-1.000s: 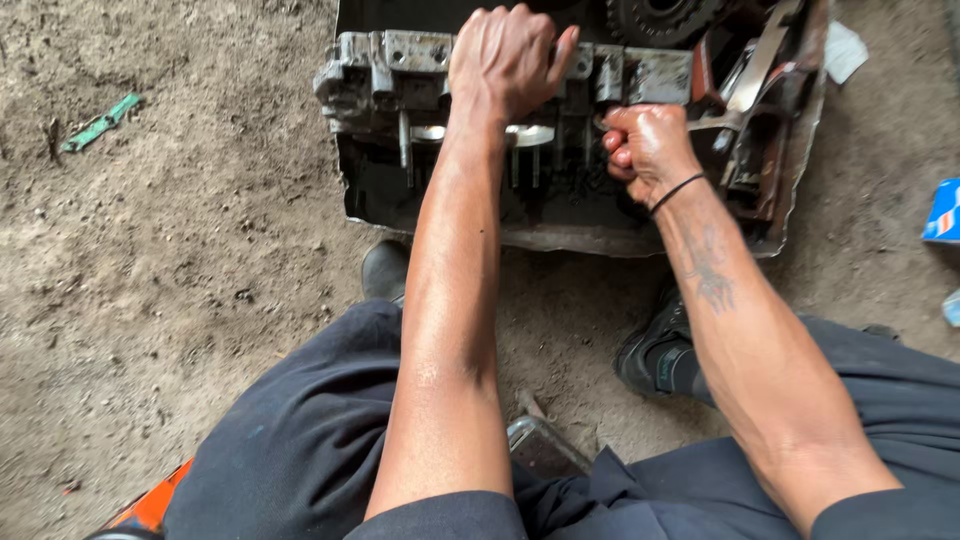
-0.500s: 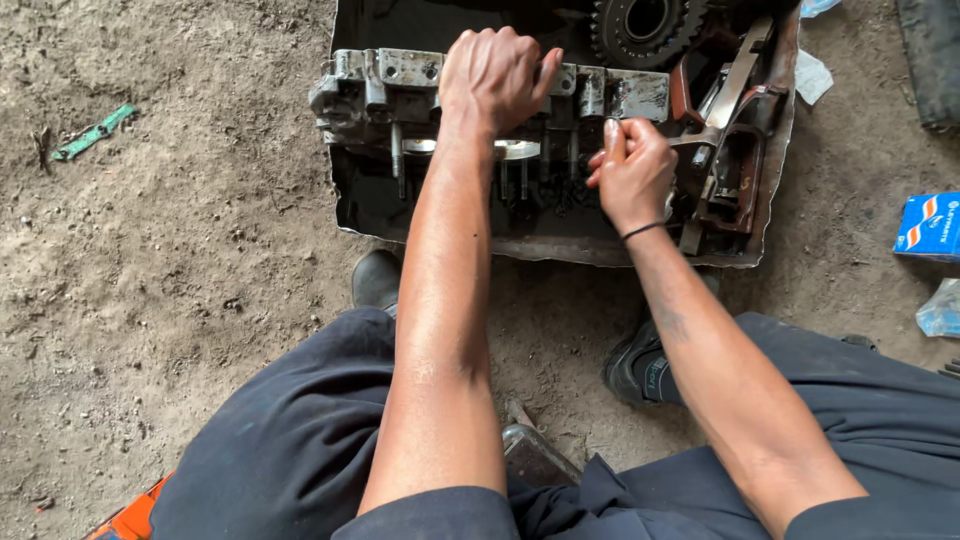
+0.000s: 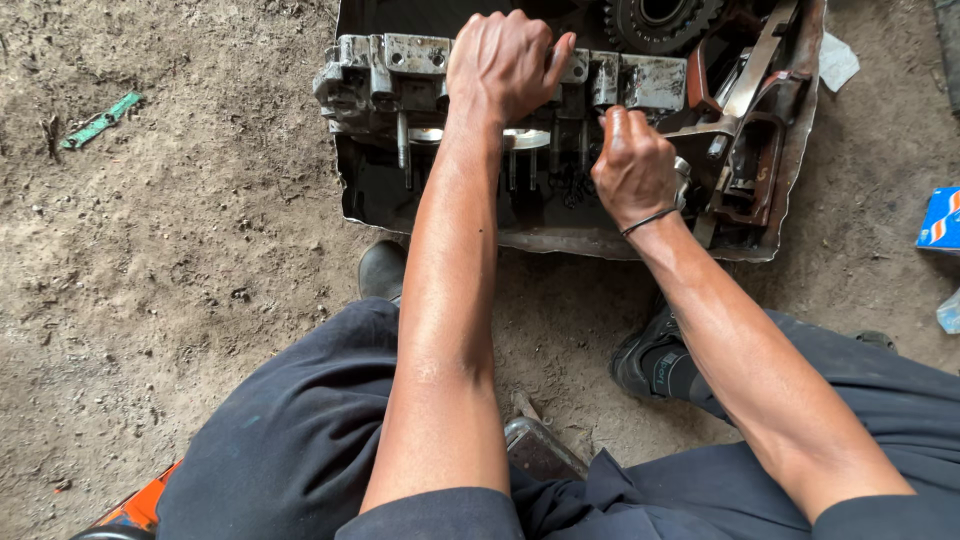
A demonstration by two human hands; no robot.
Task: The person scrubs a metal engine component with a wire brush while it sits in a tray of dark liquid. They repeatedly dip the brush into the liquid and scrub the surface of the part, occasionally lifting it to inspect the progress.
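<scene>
both hands grip the grey engine block [image 3: 400, 70], left [image 3: 505, 60] on top, right [image 3: 635, 165] fisted; blue carton [image 3: 940, 220] far right

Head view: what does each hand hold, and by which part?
The left hand grips the top edge of the grey metal engine block. The right hand is closed in a fist beside it; what it holds cannot be told.

Left hand [image 3: 505, 62] grips the greasy engine block [image 3: 400, 70]; right hand [image 3: 635, 165] clenched beside it.

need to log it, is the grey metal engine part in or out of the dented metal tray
In: the grey metal engine part sits inside the dented metal tray.
</scene>
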